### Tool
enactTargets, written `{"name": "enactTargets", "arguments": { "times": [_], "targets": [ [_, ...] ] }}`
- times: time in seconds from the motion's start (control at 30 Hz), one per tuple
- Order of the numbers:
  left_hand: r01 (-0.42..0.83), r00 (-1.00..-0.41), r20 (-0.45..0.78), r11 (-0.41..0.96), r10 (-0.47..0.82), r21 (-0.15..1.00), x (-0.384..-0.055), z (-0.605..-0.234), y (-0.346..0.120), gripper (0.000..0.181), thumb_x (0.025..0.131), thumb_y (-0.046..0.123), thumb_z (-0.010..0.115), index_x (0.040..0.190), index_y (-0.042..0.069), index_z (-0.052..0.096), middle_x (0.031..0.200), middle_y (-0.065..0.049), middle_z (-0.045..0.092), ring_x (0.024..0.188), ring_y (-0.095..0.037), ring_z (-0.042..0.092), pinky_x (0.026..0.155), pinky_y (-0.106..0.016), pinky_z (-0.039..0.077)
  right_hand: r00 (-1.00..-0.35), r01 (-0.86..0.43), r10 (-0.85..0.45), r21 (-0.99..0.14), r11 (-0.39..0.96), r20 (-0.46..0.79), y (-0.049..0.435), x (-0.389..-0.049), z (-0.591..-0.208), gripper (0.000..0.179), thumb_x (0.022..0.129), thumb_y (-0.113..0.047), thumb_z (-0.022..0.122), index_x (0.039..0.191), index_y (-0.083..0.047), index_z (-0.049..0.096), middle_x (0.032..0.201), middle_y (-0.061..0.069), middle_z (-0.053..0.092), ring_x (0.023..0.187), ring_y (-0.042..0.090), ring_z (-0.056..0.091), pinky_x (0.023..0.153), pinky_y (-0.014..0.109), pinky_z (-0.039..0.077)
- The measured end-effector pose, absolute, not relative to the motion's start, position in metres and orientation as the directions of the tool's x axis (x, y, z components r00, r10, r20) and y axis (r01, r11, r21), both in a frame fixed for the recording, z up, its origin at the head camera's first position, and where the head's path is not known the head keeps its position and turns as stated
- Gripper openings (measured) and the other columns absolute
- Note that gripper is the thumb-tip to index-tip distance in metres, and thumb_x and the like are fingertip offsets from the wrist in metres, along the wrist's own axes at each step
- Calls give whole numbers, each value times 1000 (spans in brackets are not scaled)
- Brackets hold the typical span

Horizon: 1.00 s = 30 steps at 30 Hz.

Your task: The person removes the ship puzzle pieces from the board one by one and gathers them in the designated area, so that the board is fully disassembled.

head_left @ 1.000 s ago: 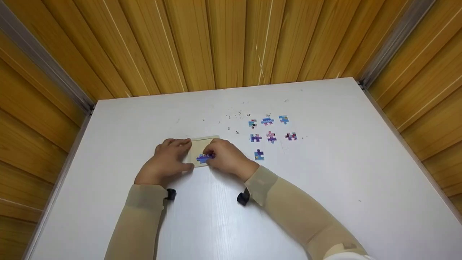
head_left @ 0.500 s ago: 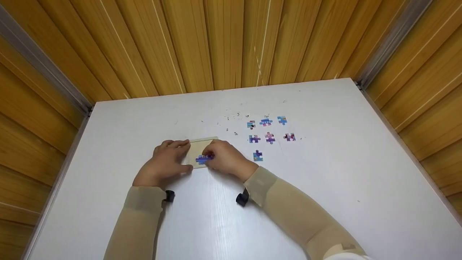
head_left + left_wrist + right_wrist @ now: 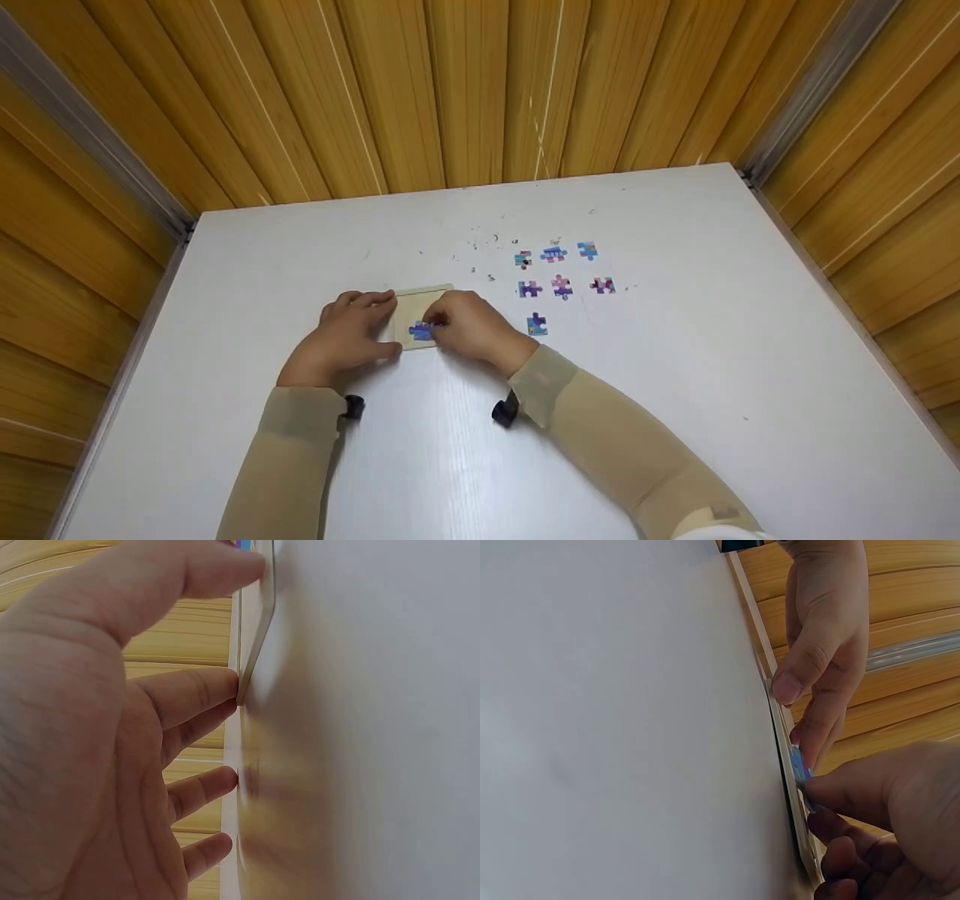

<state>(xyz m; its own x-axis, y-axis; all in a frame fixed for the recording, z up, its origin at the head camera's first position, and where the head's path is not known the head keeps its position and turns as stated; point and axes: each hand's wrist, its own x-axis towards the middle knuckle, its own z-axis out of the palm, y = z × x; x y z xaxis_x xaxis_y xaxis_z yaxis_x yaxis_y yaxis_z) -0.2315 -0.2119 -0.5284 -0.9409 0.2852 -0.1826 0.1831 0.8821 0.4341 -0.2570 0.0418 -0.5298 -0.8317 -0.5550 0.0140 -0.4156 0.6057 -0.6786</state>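
A shallow pale wooden puzzle tray (image 3: 409,304) lies on the white table in the head view. My left hand (image 3: 346,330) rests at its left side, thumb at the near corner and forefinger at the far corner, other fingers spread. In the left wrist view the thumb (image 3: 225,574) touches the tray's edge. Blue and purple jigsaw pieces (image 3: 420,331) show near the tray's front edge. My right hand (image 3: 471,326) leans over the tray's right part and pinches a jigsaw piece (image 3: 805,787) between thumb and forefinger. The curled fingers hide much of that piece.
Several loose jigsaw pieces (image 3: 562,286) lie face up to the right of the tray, in rough rows. Small dark specks (image 3: 495,238) are scattered on the white table (image 3: 420,457) behind the tray. Wood-panelled walls (image 3: 472,90) stand around the back and sides.
My right hand's fingertips have shifted slightly to the right over the tray, and the pinched piece shows less. My left hand and the loose pieces stay where they were.
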Motion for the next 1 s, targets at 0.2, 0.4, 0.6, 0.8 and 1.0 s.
{"name": "enactTargets", "arguments": {
  "times": [0.2, 0.4, 0.6, 0.8, 1.0],
  "targets": [
    [166, -946, -185, 887, 267, 431, -231, -528, -210, 90, 95, 43, 80, 174, 17, 46, 184, -1, 42, 171, -42, 29, 137, -75, 26, -829, -416, -559, -686, 598, 16, 42, -258, -530, 20, 106, -7, 73, 121, -3, 87, 119, 14, 82, 114, 29, 76, 105, 46, 63],
    [179, -944, -179, 884, 279, 431, -231, -527, -211, 90, 95, 43, 81, 173, 15, 47, 183, -3, 43, 171, -45, 29, 138, -75, 23, -824, -422, -566, -676, 603, 10, 43, -260, -530, 23, 103, -6, 75, 122, -5, 87, 118, 13, 82, 109, 26, 76, 101, 45, 64],
    [177, -945, -177, 883, 276, 435, -231, -529, -211, 90, 95, 43, 80, 174, 16, 46, 184, -2, 42, 171, -44, 29, 137, -76, 25, -817, -420, -576, -677, 604, -7, 45, -261, -530, 33, 93, 1, 76, 123, -5, 87, 118, 12, 83, 107, 25, 75, 100, 44, 64],
    [205, -939, -166, 877, 302, 435, -231, -527, -212, 89, 95, 41, 79, 173, 13, 47, 182, -6, 44, 169, -45, 31, 137, -74, 23, -816, -423, -577, -666, 614, -14, 45, -261, -529, 31, 95, -1, 77, 124, -5, 87, 122, 11, 85, 115, 26, 77, 105, 46, 64],
    [197, -939, -174, 879, 296, 434, -231, -527, -211, 90, 95, 42, 80, 173, 14, 46, 183, -5, 44, 169, -45, 31, 138, -73, 23, -820, -427, -572, -658, 620, -6, 45, -261, -527, 30, 96, -4, 77, 125, -4, 87, 122, 11, 86, 115, 26, 79, 106, 45, 65]
  ]
}}
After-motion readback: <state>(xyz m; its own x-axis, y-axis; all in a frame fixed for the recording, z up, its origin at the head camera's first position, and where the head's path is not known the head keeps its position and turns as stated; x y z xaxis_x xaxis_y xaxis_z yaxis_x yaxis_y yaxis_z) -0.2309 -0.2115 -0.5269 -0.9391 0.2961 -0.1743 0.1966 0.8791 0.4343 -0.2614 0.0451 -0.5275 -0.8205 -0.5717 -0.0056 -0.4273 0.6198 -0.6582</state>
